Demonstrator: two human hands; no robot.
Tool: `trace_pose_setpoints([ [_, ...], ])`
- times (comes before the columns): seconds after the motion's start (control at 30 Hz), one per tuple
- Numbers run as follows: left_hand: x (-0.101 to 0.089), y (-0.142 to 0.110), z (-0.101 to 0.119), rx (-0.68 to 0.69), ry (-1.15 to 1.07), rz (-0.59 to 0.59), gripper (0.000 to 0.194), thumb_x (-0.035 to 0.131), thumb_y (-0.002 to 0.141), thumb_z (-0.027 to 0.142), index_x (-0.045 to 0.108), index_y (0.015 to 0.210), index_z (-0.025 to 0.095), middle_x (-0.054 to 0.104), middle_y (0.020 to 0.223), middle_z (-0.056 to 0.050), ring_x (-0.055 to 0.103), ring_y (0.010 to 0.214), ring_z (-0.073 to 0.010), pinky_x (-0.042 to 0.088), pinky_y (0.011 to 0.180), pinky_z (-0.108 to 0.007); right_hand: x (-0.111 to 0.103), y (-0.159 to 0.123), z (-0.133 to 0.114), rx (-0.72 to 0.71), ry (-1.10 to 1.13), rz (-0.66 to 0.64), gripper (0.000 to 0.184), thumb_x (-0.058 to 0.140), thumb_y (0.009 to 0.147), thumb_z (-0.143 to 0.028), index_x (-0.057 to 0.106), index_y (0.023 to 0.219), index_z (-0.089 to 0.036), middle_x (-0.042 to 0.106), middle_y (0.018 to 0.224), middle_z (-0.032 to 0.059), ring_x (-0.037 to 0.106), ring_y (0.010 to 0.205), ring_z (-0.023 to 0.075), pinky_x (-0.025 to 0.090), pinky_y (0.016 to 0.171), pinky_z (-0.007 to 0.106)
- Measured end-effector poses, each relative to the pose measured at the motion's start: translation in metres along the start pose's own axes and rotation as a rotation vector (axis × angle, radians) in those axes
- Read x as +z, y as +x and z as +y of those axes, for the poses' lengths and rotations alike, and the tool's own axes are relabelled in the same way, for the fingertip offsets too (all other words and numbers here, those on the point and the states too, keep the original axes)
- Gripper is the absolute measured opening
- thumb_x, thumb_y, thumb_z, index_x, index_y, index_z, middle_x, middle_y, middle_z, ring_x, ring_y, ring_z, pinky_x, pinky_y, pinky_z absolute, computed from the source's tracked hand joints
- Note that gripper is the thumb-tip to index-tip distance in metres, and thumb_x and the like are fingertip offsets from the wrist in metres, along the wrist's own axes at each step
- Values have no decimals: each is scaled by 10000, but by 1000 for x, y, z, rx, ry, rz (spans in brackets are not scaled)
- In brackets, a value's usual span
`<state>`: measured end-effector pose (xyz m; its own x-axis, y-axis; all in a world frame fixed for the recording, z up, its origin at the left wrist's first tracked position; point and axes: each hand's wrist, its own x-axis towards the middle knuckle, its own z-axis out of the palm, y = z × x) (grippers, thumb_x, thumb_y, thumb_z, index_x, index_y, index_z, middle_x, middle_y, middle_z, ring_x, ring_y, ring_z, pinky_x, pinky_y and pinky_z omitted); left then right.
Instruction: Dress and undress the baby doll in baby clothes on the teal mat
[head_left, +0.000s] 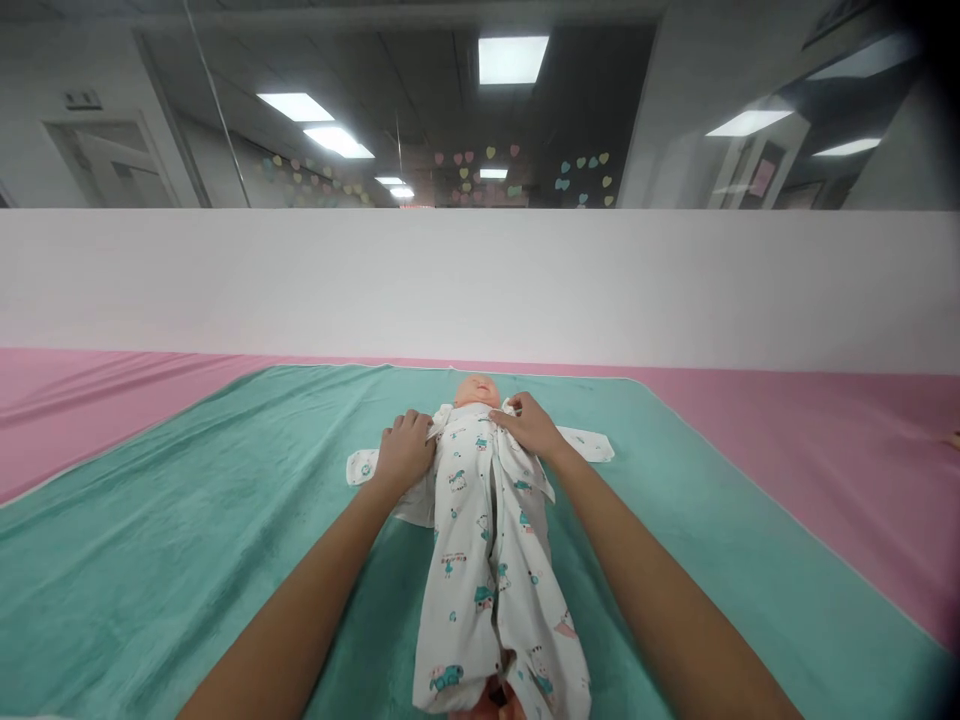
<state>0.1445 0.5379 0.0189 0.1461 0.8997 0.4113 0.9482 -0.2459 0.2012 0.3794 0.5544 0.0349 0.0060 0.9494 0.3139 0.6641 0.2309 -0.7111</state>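
A baby doll (478,390) lies on its back, head toward the wall, dressed in a white baby romper (465,520) with small teal and pink prints. My left hand (406,452) is at the doll's left-of-view shoulder, its fingers closed on the romper's edge by the chest. On the other side, my right hand (531,426) pinches the romper's cloth near the collar. Both sleeves stretch flat outward past my hands. The romper's front parts along a dark gap down the middle. At the bottom edge, the doll's feet (491,702) show partly.
Under the doll is a teal sheet (225,520) with some wrinkles, over a pink cover (840,450). A white low wall (480,285) rises behind, topped by a window (420,110) with heart stickers. Part of another hand (954,440) shows at the far right edge.
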Motion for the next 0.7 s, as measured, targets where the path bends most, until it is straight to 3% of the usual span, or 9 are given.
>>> trace_pose_setpoints([
  [0.07, -2, -6, 3, -52, 17, -84, 197, 409, 804, 275, 524, 928, 174, 538, 1045, -129, 461, 1046, -302, 375, 828, -442, -13, -2, -6, 60, -188, -59, 438, 547, 663, -592, 498, 833, -191, 562, 859, 67, 511, 695, 194, 343, 580, 293],
  [0.13, -4, -9, 5, -97, -42, -194, 146, 446, 772, 260, 531, 840, 163, 572, 970, -131, 515, 965, -295, 399, 774, -412, -26, -6, -11, 87, -307, -221, 440, 511, 680, -634, 497, 718, -195, 570, 741, 67, 502, 612, 193, 314, 540, 297],
  [0.2, -8, -8, 5, -110, -118, -268, 114, 477, 740, 255, 531, 773, 160, 602, 876, -114, 562, 842, -262, 418, 699, -361, -36, -11, -17, 57, -317, -385, 476, 489, 679, -676, 507, 661, -201, 578, 688, 65, 510, 586, 195, 307, 531, 298],
  [0.27, -17, -5, 4, -130, -187, -277, 138, 479, 735, 276, 530, 771, 152, 611, 835, -105, 575, 777, -237, 423, 645, -322, -41, -17, -22, 1, -277, -456, 501, 544, 620, -699, 549, 715, -207, 603, 737, 65, 533, 625, 208, 322, 542, 297],
  [0.37, -41, -4, 3, -160, -363, -250, 263, 400, 794, 339, 514, 921, 140, 609, 877, -95, 586, 760, -203, 437, 590, -278, -42, -26, -28, -39, -260, -436, 628, 661, 504, -666, 571, 915, -200, 613, 897, 98, 551, 704, 241, 353, 548, 303],
  [0.43, -61, -7, 7, -143, -706, -284, 320, 393, 812, 381, 487, 1017, 153, 603, 883, -71, 587, 727, -172, 444, 562, -251, -39, -34, -31, -56, -279, -412, 668, 679, 517, -616, 548, 1008, -182, 581, 1014, 138, 550, 706, 242, 363, 536, 308],
  [0.53, -83, -17, 23, -47, -1192, -491, 368, 506, 772, 380, 505, 1071, 166, 590, 835, -55, 561, 629, -138, 436, 524, -237, -31, -56, -30, -123, -286, -344, 514, 638, 636, -442, 516, 1063, -183, 541, 1080, 146, 552, 763, 245, 393, 573, 321],
  [0.63, -90, -26, 44, 79, -1277, -752, 440, 545, 767, 381, 505, 1152, 172, 590, 857, -76, 562, 600, -141, 430, 508, -252, -19, -85, -20, -206, -237, -170, 527, 568, 704, -301, 429, 1203, -201, 509, 1163, 120, 491, 1024, 286, 417, 781, 390],
  [0.7, -87, -29, 54, 91, -1288, -698, 453, 517, 790, 408, 489, 1181, 179, 583, 851, -70, 557, 619, -139, 429, 518, -252, -12, -103, -9, -256, -161, -57, 553, 524, 764, -289, 356, 1285, -214, 430, 1289, 100, 392, 1179, 266, 362, 925, 409],
])
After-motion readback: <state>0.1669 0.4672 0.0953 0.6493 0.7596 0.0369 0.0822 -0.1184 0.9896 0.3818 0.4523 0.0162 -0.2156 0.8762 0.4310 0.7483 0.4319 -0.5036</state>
